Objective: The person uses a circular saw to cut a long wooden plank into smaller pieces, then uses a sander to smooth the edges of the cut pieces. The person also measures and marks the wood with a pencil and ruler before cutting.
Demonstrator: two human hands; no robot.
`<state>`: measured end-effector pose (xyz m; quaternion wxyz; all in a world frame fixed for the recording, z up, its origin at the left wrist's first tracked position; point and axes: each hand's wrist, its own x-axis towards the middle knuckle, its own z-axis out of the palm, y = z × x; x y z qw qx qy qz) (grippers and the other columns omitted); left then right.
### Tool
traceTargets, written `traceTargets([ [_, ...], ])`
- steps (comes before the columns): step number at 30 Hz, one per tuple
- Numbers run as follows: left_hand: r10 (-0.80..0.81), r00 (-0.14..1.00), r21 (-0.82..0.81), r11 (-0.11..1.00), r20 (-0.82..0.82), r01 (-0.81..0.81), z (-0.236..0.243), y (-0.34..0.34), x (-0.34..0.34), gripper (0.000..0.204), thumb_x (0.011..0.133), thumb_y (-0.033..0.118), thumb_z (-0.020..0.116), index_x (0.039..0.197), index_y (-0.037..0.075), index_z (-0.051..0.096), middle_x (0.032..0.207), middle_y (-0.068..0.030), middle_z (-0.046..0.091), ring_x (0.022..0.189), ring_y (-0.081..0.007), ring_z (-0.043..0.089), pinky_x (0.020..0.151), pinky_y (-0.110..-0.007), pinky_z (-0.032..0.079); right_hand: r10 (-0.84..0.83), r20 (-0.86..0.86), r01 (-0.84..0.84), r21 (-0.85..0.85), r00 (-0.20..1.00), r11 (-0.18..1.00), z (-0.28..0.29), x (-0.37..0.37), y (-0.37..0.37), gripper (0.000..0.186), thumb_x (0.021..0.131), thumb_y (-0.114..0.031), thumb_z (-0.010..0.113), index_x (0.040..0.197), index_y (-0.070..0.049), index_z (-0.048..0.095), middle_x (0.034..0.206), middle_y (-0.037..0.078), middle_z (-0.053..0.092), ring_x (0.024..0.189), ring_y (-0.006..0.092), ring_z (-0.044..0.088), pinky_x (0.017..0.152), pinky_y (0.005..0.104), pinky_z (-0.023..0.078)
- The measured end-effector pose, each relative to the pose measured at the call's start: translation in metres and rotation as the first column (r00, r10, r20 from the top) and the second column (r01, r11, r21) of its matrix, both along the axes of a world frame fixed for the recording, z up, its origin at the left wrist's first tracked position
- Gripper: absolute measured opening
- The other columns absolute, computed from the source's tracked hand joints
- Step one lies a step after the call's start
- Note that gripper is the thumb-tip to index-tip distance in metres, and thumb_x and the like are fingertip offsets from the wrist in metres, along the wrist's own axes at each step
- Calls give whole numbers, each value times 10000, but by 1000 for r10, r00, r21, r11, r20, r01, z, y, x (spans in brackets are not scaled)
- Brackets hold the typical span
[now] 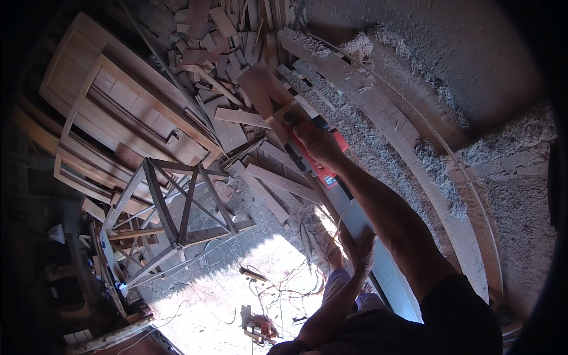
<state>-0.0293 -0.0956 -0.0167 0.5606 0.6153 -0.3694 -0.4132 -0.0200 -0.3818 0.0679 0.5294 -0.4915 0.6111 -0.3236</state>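
Right hand point(318, 145) curled over the red tool point(321, 170), long axis along the bench point(395, 278); left hand point(360, 249) bodyward, grip unclear.

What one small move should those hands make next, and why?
Probably ease the right hand slightly forward: it is at the red machine, with the brown board beyond, while the left hand is farther back, by the long grey surface.

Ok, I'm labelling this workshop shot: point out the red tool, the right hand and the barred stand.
Red tool point(318, 169), head view: its casing.
Right hand point(320, 145), head view: its back.
Barred stand point(161, 201), head view: a dark slanting bar.
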Motion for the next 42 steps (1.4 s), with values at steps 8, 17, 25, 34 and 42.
traceTargets([
  [8, -13, 1000, 75, 997, -20, 14, -36, 11, -3, 765, 822, 193, 827, 1439, -29, 434, 1299, -217, 551, 1164, -302, 554, 987, -436, 470, 18, -140, -44, -185, 990, 982, -2, 20, -54, 573, 1021, -594, 408, 922, -90, 664, 707, 127, 655, 721, 333, 697, 706, 462, 541],
  [17, -40, 999, 113, 993, -30, 43, -47, 20, 7, 770, 825, 188, 822, 1434, -42, 412, 1329, -242, 517, 1208, -322, 523, 1023, -457, 442, 49, -30, -53, -163, 998, 985, 4, 41, -109, 513, 1018, -507, 451, 921, -59, 682, 614, 116, 633, 536, 250, 670, 520, 398, 531],
  [25, -68, 997, 80, 994, -45, 71, -67, 23, -2, 775, 827, 184, 818, 1429, -54, 392, 1355, -264, 486, 1246, -341, 495, 1055, -476, 416, -93, 23, 94, -439, 995, 894, 4, 23, -96, 630, 940, -632, 534, 1117, -45, 682, 790, 152, 695, 788, 293, 708, 742, 393, 545],
  [34, -621, 763, 244, 779, 178, 577, -100, 119, 70, 726, 917, 372, 744, 1448, -14, 433, 1406, -283, 518, 1330, -401, 500, 1110, -451, 407, -141, 358, 218, -184, 923, 958, 0, -99, 289, 486, 993, -498, 611, 999, -12, 627, 644, -13, 560, 551, 55, 522, 474, 253, 403],
  [42, -380, 854, 287, 914, 356, 288, -60, 257, 48, 817, 924, 407, 715, 1501, -16, 322, 1353, -275, 484, 1301, -411, 477, 1070, -487, 412, -326, -128, 326, -25, 937, 945, 44, -224, 668, 641, 999, -612, 520, 1072, 14, 641, 641, 13, 595, 493, 87, 563, 424, 243, 405],
])
